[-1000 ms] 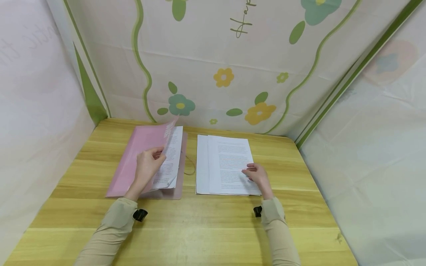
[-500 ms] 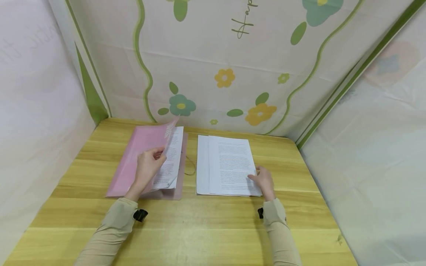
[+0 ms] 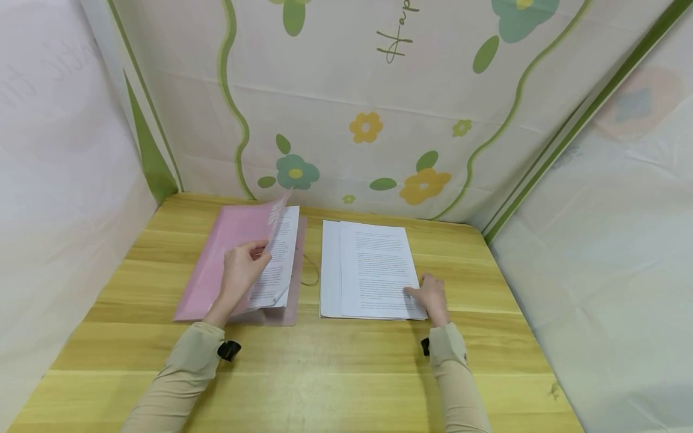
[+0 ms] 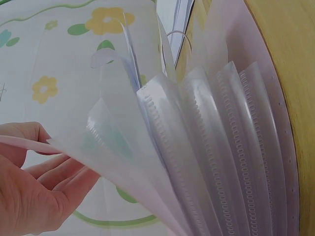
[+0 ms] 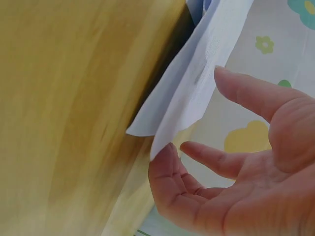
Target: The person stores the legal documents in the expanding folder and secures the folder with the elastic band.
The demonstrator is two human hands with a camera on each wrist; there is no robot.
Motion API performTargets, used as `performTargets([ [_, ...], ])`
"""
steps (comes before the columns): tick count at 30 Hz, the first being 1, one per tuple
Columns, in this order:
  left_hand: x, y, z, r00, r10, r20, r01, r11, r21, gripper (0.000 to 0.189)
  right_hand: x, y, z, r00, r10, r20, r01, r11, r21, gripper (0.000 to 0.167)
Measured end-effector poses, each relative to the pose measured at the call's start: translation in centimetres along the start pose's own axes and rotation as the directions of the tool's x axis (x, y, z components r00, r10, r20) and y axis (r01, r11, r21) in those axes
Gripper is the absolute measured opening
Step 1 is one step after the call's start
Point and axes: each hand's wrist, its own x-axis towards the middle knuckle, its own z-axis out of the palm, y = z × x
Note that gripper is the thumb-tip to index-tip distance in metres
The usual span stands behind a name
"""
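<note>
My left hand (image 3: 240, 273) pinches the raised front cover of a pink expanding file folder (image 3: 238, 228) between thumb and fingers. In the left wrist view its clear pockets (image 4: 211, 113) fan apart. Printed sheets (image 3: 278, 264) stick out under the lifted cover, one lower corner curled. To the right lies a stack of printed paper (image 3: 379, 270), its sheets slightly offset. My right hand (image 3: 430, 296) is at the stack's right edge, thumb on the top sheet. In the right wrist view, thumb and fingers are spread apart, with curled fingertips right at the sheets' edge.
Both lie on a wooden table (image 3: 325, 373) before a white flower-print curtain (image 3: 325, 90). Fabric walls (image 3: 606, 252) rise at the left and right. A thin elastic cord (image 3: 311, 276) loops out from the folder towards the paper stack.
My right hand has moved slightly right, from over the stack to its right edge, with the fingers lowered beside it. The left hand still holds the cover up, unmoved.
</note>
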Motion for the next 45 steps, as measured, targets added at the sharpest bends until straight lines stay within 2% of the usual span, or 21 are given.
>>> performTargets([
  [12,0.04,0.0,-0.06,1.0,0.0,-0.006,0.0,1.0,-0.007,0.037,0.17,-0.24,0.32,1.0,0.006,-0.003,-0.006,0.999,-0.032,0.071],
  [16,0.04,0.03,-0.09,1.0,0.006,-0.006,-0.006,1.0,-0.006,0.036,0.15,-0.31,0.29,1.0,0.02,0.009,-0.02,0.999,-0.03,0.061],
  [24,0.09,-0.03,-0.05,1.0,0.015,-0.006,-0.015,1.0,-0.005,0.036,0.14,-0.34,0.53,1.0,0.012,0.02,-0.014,0.998,0.059,0.04],
  [31,0.11,-0.17,0.01,1.0,0.003,0.003,-0.003,1.0,-0.005,0.037,0.0,-0.62,0.64,1.0,-0.002,0.018,0.001,0.998,0.07,0.042],
  [39,-0.17,-0.03,-0.12,1.0,0.018,-0.012,-0.018,1.0,0.004,0.036,-0.35,-0.67,0.84,1.0,0.0,0.011,-0.001,0.998,0.065,0.034],
  [45,-0.11,0.03,-0.18,1.0,0.006,-0.01,-0.006,1.0,0.008,0.037,-0.32,-0.59,0.81,1.0,-0.006,-0.014,0.007,0.998,0.07,0.031],
])
